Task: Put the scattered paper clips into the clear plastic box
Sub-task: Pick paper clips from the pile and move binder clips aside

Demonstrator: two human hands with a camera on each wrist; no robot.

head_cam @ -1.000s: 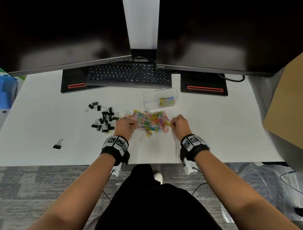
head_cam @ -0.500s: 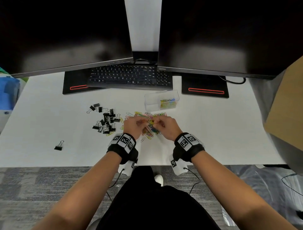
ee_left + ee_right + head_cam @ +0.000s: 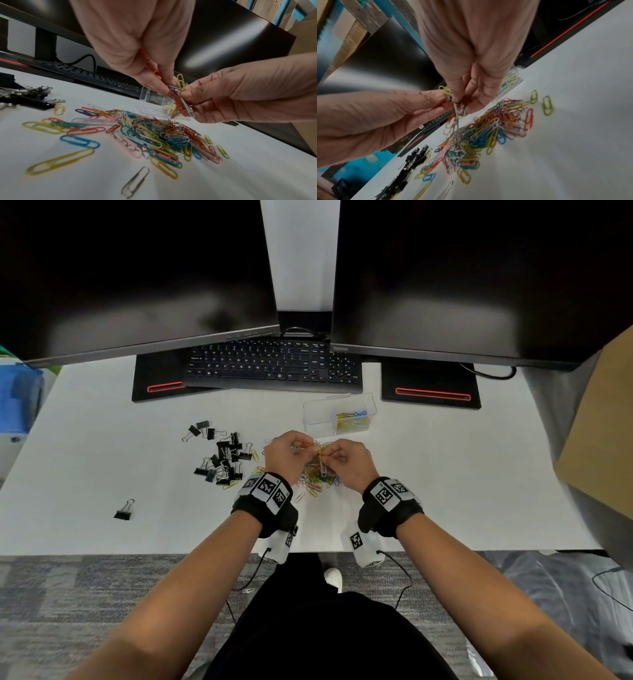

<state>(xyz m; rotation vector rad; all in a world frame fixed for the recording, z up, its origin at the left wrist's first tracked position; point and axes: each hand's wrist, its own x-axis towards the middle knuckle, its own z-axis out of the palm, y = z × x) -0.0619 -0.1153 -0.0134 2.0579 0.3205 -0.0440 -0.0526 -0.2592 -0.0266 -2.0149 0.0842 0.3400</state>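
Observation:
A heap of coloured paper clips [image 3: 317,479] lies on the white desk [image 3: 445,474], just in front of the clear plastic box [image 3: 320,414]. The box holds some clips at its right end. My left hand [image 3: 310,448] and right hand [image 3: 330,455] meet above the heap, fingertips together. Between them they pinch a small bunch of clips [image 3: 181,102], red, yellow and silver, lifted off the desk. In the left wrist view the box [image 3: 150,105] stands right behind the bunch and the heap [image 3: 154,135] spreads below. The right wrist view shows the bunch [image 3: 457,108] dangling over the heap [image 3: 488,132].
Black binder clips [image 3: 222,455] are piled left of the paper clips, and a lone one [image 3: 124,510] lies further left. A keyboard [image 3: 274,364] and two monitor bases sit behind the box, under two dark monitors. A cardboard box [image 3: 603,440] stands at the right.
Both hands have moved in from the two sides of the heap to its middle. They have risen with a small bunch of clips pinched between them.

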